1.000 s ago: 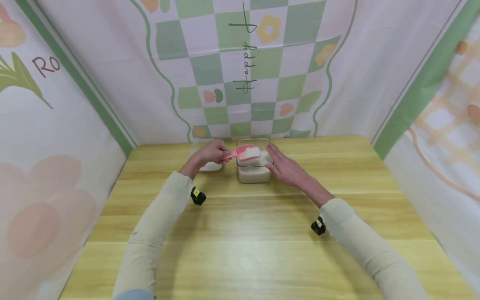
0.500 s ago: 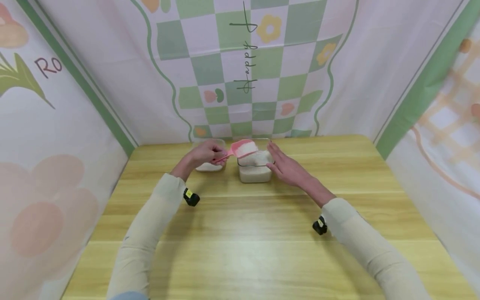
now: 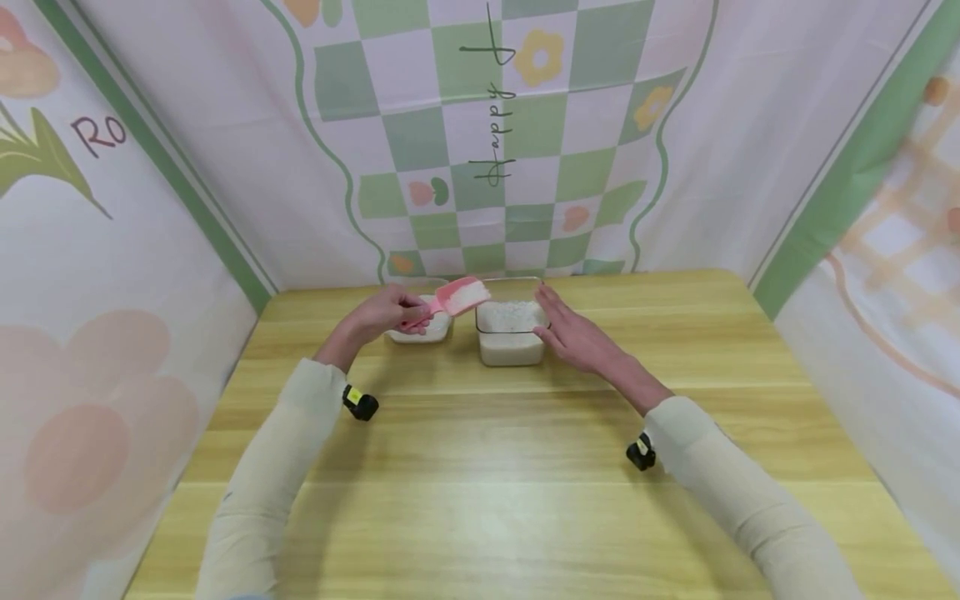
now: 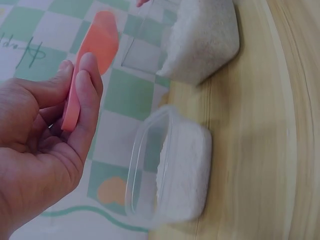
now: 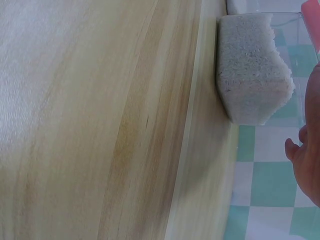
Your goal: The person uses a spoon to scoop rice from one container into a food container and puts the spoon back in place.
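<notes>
My left hand pinches the handle of a pink scoop between thumb and fingers. White rice lies in the scoop's bowl, which is raised over the gap between two clear containers. In the left wrist view, the scoop shows its underside, hiding the rice. The larger container, on the right, holds a deep load of rice. To its left stands a smaller container with white rice in it, partly behind my left hand. My right hand has its fingers straight against the larger container's right rim.
Both containers stand near the back edge of a wooden table. Behind them hangs a checkered cloth. Patterned cloth walls flank the table on both sides. A small black camera sits at each wrist.
My left hand has moved left with the loaded scoop, from over the larger container toward the smaller one. My right hand stays at the larger container's rim.
</notes>
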Demonstrator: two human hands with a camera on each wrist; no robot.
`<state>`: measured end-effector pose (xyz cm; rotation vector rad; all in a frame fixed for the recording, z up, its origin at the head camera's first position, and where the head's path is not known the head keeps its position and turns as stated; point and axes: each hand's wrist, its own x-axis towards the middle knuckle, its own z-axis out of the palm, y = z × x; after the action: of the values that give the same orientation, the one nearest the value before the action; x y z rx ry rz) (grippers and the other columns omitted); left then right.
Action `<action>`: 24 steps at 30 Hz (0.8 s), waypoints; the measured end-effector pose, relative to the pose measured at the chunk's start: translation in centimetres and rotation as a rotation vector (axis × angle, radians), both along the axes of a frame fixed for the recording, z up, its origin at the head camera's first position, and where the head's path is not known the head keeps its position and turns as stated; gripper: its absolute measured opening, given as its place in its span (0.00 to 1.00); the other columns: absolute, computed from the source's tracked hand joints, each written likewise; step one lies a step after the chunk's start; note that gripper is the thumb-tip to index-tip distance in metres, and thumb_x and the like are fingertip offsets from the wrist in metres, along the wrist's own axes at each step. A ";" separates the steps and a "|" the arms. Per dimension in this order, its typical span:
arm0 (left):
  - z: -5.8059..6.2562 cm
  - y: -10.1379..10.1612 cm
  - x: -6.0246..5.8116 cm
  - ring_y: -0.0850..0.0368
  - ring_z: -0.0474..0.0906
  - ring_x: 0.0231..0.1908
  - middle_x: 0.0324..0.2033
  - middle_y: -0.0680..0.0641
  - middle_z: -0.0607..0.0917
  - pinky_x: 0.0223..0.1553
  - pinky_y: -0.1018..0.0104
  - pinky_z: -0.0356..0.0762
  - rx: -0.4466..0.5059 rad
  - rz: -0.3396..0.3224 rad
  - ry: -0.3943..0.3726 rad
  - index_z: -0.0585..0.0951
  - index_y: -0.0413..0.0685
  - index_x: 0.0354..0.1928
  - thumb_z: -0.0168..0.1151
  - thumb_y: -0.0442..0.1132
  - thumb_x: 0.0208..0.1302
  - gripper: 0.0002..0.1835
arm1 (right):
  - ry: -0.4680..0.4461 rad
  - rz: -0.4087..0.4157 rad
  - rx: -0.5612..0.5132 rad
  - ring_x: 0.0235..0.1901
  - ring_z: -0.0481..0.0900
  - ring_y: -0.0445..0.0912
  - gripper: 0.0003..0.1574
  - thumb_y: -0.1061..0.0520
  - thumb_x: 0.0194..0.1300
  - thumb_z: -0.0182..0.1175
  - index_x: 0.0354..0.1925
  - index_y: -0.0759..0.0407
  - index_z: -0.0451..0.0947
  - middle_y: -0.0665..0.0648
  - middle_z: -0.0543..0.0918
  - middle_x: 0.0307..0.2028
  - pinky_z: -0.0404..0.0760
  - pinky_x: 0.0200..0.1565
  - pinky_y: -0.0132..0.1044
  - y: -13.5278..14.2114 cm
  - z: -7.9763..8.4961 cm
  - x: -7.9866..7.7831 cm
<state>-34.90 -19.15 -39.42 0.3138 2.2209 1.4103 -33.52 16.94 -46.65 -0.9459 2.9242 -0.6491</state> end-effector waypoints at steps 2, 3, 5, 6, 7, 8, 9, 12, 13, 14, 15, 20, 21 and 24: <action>0.0 -0.6 0.2 0.61 0.83 0.31 0.37 0.40 0.84 0.49 0.56 0.85 -0.005 0.009 0.003 0.78 0.23 0.52 0.52 0.33 0.75 0.16 | -0.001 -0.001 -0.003 0.77 0.47 0.60 0.44 0.42 0.81 0.38 0.79 0.64 0.35 0.64 0.38 0.80 0.57 0.74 0.56 0.0 0.0 0.1; 0.0 -0.8 0.3 0.61 0.83 0.30 0.36 0.41 0.84 0.50 0.54 0.85 -0.002 0.016 0.002 0.78 0.22 0.52 0.52 0.33 0.75 0.16 | -0.002 -0.001 -0.005 0.77 0.47 0.61 0.44 0.42 0.81 0.38 0.79 0.64 0.35 0.64 0.39 0.80 0.56 0.74 0.56 -0.1 0.1 0.1; 0.0 -1.3 0.5 0.60 0.82 0.29 0.30 0.46 0.83 0.48 0.55 0.85 0.004 0.018 0.012 0.78 0.20 0.50 0.52 0.33 0.75 0.16 | -0.002 -0.001 -0.007 0.77 0.47 0.61 0.44 0.43 0.81 0.38 0.79 0.63 0.35 0.65 0.39 0.79 0.56 0.74 0.56 -0.1 0.1 0.1; -0.1 -1.6 0.5 0.60 0.82 0.29 0.29 0.47 0.83 0.47 0.55 0.85 0.009 0.020 0.017 0.78 0.19 0.49 0.51 0.33 0.75 0.16 | -0.003 -0.001 -0.008 0.77 0.47 0.61 0.44 0.43 0.81 0.38 0.79 0.63 0.34 0.65 0.39 0.79 0.56 0.74 0.56 -0.1 0.1 0.1; -0.1 -1.8 0.6 0.59 0.81 0.28 0.26 0.48 0.82 0.46 0.57 0.86 0.011 0.023 0.021 0.78 0.19 0.48 0.51 0.33 0.75 0.16 | -0.004 -0.002 -0.011 0.77 0.47 0.60 0.44 0.43 0.81 0.39 0.79 0.63 0.35 0.65 0.39 0.79 0.56 0.74 0.56 -0.1 0.1 0.1; -0.1 -2.0 0.7 0.59 0.81 0.27 0.25 0.49 0.81 0.45 0.57 0.86 0.012 0.026 0.024 0.77 0.19 0.46 0.51 0.33 0.75 0.16 | -0.006 -0.002 -0.010 0.77 0.47 0.60 0.44 0.43 0.81 0.39 0.79 0.64 0.35 0.65 0.39 0.80 0.56 0.74 0.56 -0.1 0.1 0.1; -0.1 -2.2 0.8 0.59 0.80 0.27 0.24 0.50 0.81 0.44 0.58 0.86 0.012 0.030 0.029 0.77 0.18 0.45 0.51 0.32 0.75 0.16 | -0.006 -0.003 -0.007 0.77 0.47 0.60 0.44 0.43 0.81 0.38 0.79 0.64 0.35 0.64 0.38 0.80 0.56 0.74 0.56 -0.1 0.1 0.1; -0.1 -2.8 1.0 0.59 0.80 0.27 0.24 0.50 0.81 0.41 0.64 0.86 0.004 0.059 0.036 0.77 0.19 0.44 0.50 0.32 0.76 0.15 | -0.006 -0.006 -0.006 0.77 0.47 0.60 0.44 0.43 0.81 0.38 0.78 0.65 0.36 0.63 0.38 0.80 0.56 0.74 0.56 -0.1 0.0 0.1; -0.1 -3.0 1.1 0.60 0.80 0.27 0.24 0.50 0.81 0.40 0.65 0.85 -0.008 0.072 0.035 0.77 0.20 0.44 0.50 0.32 0.76 0.15 | -0.007 -0.007 -0.006 0.77 0.47 0.60 0.44 0.43 0.81 0.38 0.78 0.65 0.36 0.63 0.37 0.80 0.57 0.74 0.56 -0.1 0.0 0.1; -0.2 -3.3 1.2 0.60 0.80 0.27 0.24 0.50 0.81 0.40 0.66 0.85 -0.018 0.081 0.038 0.77 0.20 0.44 0.49 0.32 0.76 0.16 | -0.007 -0.007 -0.005 0.77 0.47 0.60 0.44 0.43 0.81 0.38 0.78 0.65 0.36 0.62 0.37 0.80 0.57 0.74 0.56 -0.1 0.0 0.1; -0.2 -3.5 1.3 0.60 0.80 0.28 0.25 0.49 0.81 0.39 0.68 0.85 -0.032 0.096 0.039 0.78 0.20 0.45 0.49 0.32 0.76 0.16 | -0.006 -0.008 -0.007 0.77 0.47 0.60 0.44 0.43 0.81 0.38 0.78 0.65 0.36 0.62 0.37 0.80 0.57 0.74 0.56 -0.1 -0.1 0.1; -0.3 -4.6 1.6 0.61 0.82 0.30 0.36 0.34 0.85 0.38 0.71 0.84 -0.121 0.161 0.061 0.79 0.22 0.51 0.48 0.33 0.76 0.17 | -0.007 -0.005 -0.014 0.77 0.47 0.60 0.44 0.43 0.81 0.38 0.78 0.66 0.36 0.62 0.37 0.80 0.57 0.74 0.56 -0.1 -0.1 0.1; -0.3 -4.7 1.7 0.60 0.82 0.30 0.39 0.32 0.85 0.38 0.71 0.84 -0.137 0.175 0.068 0.79 0.23 0.52 0.49 0.33 0.76 0.17 | -0.008 -0.004 -0.014 0.77 0.47 0.61 0.44 0.43 0.81 0.38 0.78 0.66 0.36 0.62 0.37 0.80 0.56 0.74 0.56 -0.1 -0.1 0.1; -0.5 -5.2 1.6 0.60 0.83 0.29 0.40 0.30 0.85 0.36 0.72 0.84 -0.160 0.204 0.081 0.79 0.22 0.52 0.50 0.32 0.75 0.16 | -0.004 -0.003 -0.011 0.78 0.46 0.60 0.44 0.43 0.81 0.38 0.78 0.66 0.36 0.62 0.37 0.80 0.56 0.74 0.56 -0.1 -0.1 0.1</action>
<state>-33.26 -24.36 -39.91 0.0931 2.4734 1.3294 -33.44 16.84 -46.75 -0.9404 2.9216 -0.6679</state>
